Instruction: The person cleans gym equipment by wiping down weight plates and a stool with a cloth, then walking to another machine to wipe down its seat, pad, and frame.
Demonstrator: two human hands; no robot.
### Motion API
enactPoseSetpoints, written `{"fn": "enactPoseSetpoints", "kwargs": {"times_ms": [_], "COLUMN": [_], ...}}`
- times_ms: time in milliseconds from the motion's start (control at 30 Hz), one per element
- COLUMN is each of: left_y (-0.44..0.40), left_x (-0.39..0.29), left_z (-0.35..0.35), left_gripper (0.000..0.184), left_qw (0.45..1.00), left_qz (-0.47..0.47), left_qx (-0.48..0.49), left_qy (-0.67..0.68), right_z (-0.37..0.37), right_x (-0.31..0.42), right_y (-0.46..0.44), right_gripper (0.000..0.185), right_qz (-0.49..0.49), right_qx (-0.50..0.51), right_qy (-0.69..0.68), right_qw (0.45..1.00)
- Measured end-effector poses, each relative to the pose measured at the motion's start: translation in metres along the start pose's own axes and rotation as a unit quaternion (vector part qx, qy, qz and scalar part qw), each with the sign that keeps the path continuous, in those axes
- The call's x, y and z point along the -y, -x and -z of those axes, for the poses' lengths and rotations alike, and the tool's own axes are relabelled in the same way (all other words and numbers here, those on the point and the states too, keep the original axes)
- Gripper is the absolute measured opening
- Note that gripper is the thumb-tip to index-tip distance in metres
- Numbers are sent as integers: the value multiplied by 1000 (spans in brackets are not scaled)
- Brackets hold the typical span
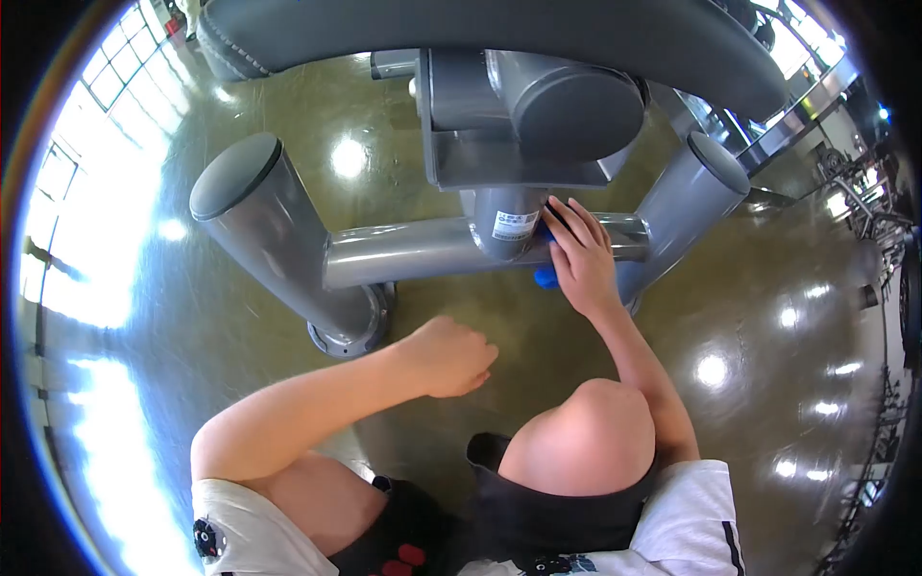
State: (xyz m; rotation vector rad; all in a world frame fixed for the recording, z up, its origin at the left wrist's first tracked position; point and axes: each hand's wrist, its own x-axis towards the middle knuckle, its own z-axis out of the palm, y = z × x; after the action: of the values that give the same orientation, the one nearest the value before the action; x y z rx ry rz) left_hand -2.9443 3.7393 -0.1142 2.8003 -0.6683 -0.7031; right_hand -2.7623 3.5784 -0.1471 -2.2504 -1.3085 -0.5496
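Observation:
My right hand (583, 257) lies over the grey horizontal tube (413, 252) of an exercise machine, its fingers bent around the tube. Under the palm and fingers is a blue cloth (546, 277), mostly covered, with small bits showing at the hand's left side. Just left of the fingertips, a white label (515, 226) is stuck on the short upright post. My left hand (449, 357) is curled into a fist in the air, below the tube and in front of my knees. Nothing shows in it.
Two thick slanted legs, left (274, 226) and right (684, 211), flank the tube. A black padded cushion (480, 27) and a grey bracket (480, 158) overhang it. Shiny floor (749, 317) surrounds the machine; gym equipment (864, 202) stands at the far right.

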Motion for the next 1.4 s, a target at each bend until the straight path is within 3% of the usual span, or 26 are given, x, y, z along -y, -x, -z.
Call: {"fn": "enactPoseSetpoints", "kwargs": {"times_ms": [67,133,200,333,500,567,700,767,800,833,867,900,933,967,1000,1033,1067,1100,1133,1167,1200,1267,1333,1400], "left_y": [-2,-5,-7,-17,-35,-38,-17,1,15,33,43,42,48,59,67,72,75,87,93,99,103,96,89,80], "left_x": [5,9,11,14,9,8,8,17,19,21,25,31,37,41,48,61,83,84,73,70,68,66,67,69], "left_z": [10,23,27,29,22,15,18,11,17,29,38,42,46,51,53,46,34,44,66,74,74,71,61,42], "left_gripper": [29,30,31,32,34,36,38,47,47,53,59,65,65,62,60,46,37,29,29,30,31,35,39,45], "left_qw": [1000,997,995,996,994,996,999,992,992,985,969,979,979,954,916,918,962,910,823,866,886,880,874,883], "left_qz": [8,67,70,77,98,43,32,46,49,30,13,23,29,74,119,100,70,182,337,376,404,416,428,348], "left_qx": [-24,-43,-63,-20,42,48,-8,-107,-103,-85,-67,79,83,76,66,-37,-108,-162,-171,-190,-203,-214,-224,-312], "left_qy": [-11,-21,-33,-27,12,-63,14,50,51,145,237,184,183,281,377,381,239,336,423,267,105,80,52,-43], "right_z": [15,25,28,18,15,22,60,81,82,77,72,67,58,43,31,19,8,0,-8,-27,-39,-57,-56,-52], "right_x": [-16,-45,-64,-63,-20,1,30,53,66,84,101,116,130,141,148,155,159,160,159,154,149,134,132,126], "right_y": [5,13,16,11,-12,-12,-17,-31,-36,-42,-48,-57,-65,-70,-77,-84,-90,-99,-108,-109,-103,-89,-85,-90], "right_gripper": [41,42,42,39,40,43,40,34,34,30,27,25,24,23,27,31,36,41,46,53,53,54,57,56], "right_qz": [3,-37,-44,-117,-46,-36,21,-97,-96,-72,-46,-23,-1,-1,-40,4,46,107,167,237,237,251,200,247], "right_qx": [30,-3,-16,-32,54,97,146,354,354,356,356,334,311,258,265,190,114,74,34,14,16,65,95,73], "right_qy": [18,94,91,84,35,61,71,-183,-188,-255,-320,-313,-306,-335,-351,-363,-372,-346,-318,-241,-246,-116,-133,-14], "right_qw": [999,995,995,989,997,993,987,912,911,896,877,889,900,906,897,912,920,929,933,941,940,959,966,966]}}
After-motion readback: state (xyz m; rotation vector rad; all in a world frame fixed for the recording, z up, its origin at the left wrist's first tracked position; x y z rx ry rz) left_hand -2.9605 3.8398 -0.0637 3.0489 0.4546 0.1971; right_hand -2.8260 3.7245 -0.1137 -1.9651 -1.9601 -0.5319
